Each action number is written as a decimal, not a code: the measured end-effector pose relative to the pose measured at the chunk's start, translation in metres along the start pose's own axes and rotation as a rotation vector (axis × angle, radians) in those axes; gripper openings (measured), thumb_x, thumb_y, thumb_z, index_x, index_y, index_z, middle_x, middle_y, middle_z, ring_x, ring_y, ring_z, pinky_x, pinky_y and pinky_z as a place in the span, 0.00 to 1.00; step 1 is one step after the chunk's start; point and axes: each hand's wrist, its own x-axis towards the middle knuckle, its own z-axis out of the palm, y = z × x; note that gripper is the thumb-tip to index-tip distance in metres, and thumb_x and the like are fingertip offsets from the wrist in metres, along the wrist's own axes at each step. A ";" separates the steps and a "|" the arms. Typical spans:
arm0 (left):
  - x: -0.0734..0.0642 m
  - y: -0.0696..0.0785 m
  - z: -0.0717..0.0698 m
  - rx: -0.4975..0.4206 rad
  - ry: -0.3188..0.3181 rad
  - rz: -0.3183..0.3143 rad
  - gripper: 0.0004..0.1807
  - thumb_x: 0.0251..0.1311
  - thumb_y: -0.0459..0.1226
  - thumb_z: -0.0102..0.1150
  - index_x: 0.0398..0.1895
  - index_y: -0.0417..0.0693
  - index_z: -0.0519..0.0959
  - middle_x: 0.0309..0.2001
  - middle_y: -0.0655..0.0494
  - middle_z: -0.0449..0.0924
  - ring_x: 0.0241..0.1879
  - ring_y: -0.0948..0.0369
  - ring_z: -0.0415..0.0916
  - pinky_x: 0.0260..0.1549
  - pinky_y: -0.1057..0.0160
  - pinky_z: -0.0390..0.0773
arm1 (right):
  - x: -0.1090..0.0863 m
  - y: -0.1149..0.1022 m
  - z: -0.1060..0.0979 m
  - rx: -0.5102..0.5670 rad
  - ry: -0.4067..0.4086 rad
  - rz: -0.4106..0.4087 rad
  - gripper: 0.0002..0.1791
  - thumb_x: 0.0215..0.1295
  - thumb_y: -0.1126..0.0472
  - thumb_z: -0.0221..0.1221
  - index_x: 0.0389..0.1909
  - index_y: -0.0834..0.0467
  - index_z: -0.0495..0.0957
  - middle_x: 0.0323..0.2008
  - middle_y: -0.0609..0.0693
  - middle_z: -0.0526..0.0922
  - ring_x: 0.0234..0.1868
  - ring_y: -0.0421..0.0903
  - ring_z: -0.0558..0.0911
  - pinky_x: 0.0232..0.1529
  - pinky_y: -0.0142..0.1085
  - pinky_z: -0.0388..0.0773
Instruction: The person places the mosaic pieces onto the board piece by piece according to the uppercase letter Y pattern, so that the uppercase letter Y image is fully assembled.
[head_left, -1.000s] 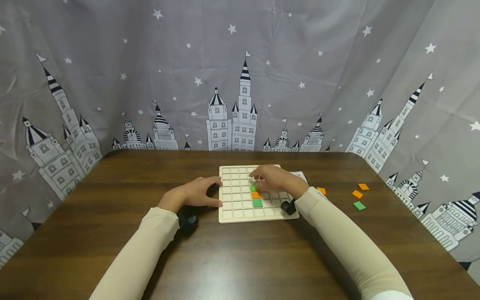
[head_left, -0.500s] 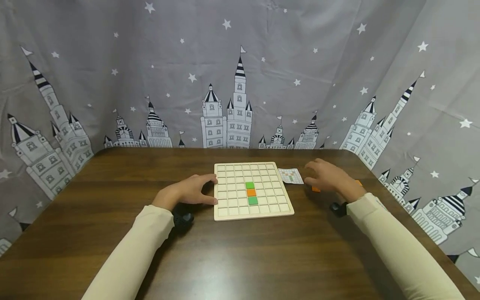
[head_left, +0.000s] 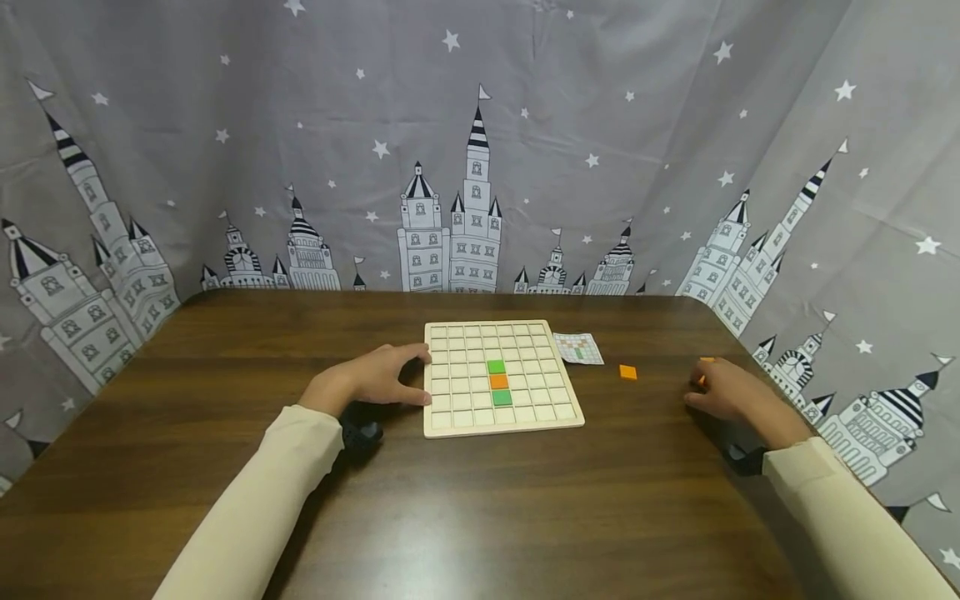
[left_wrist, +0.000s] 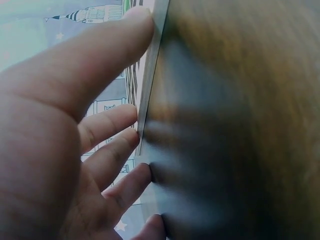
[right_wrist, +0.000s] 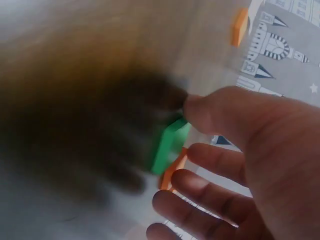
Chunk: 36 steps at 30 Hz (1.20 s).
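Note:
A pale wooden grid board (head_left: 457, 425) lies on the table, with a green tile (head_left: 496, 367), an orange tile (head_left: 499, 382) and another green tile (head_left: 502, 398) in one column. My left hand (head_left: 375, 375) rests at its left side, thumb and fingertips against the edge; in the left wrist view the fingers (left_wrist: 112, 122) are spread. Far to the right, my right hand (head_left: 731, 392) is low over loose tiles. Its wrist view shows a green tile (right_wrist: 169, 145) lying between the parted thumb and fingers, with an orange tile (right_wrist: 172, 170) just behind it.
A small printed grid card (head_left: 579, 349) lies beside the board's upper right corner. Right of the card is a single orange tile (head_left: 628, 372). A grey castle-print curtain (head_left: 337, 150) hangs behind the brown table (head_left: 480, 517).
My right hand has left the board and travelled right, past the card and the single orange tile, to the far loose tiles. My left hand stays at the board's edge.

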 end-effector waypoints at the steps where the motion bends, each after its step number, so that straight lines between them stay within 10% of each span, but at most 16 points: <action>1: 0.000 0.000 0.000 0.002 0.007 0.009 0.33 0.58 0.52 0.72 0.61 0.44 0.72 0.59 0.46 0.76 0.60 0.47 0.70 0.62 0.43 0.66 | -0.002 0.001 0.001 0.006 0.018 -0.014 0.17 0.59 0.61 0.68 0.39 0.71 0.78 0.33 0.60 0.80 0.36 0.58 0.80 0.40 0.55 0.77; 36: -0.002 0.004 -0.002 0.002 -0.007 -0.009 0.36 0.60 0.53 0.70 0.65 0.43 0.71 0.63 0.43 0.73 0.65 0.44 0.67 0.64 0.42 0.64 | -0.037 0.004 0.016 0.098 0.147 -0.171 0.11 0.55 0.71 0.69 0.38 0.64 0.80 0.32 0.53 0.75 0.32 0.48 0.75 0.32 0.46 0.75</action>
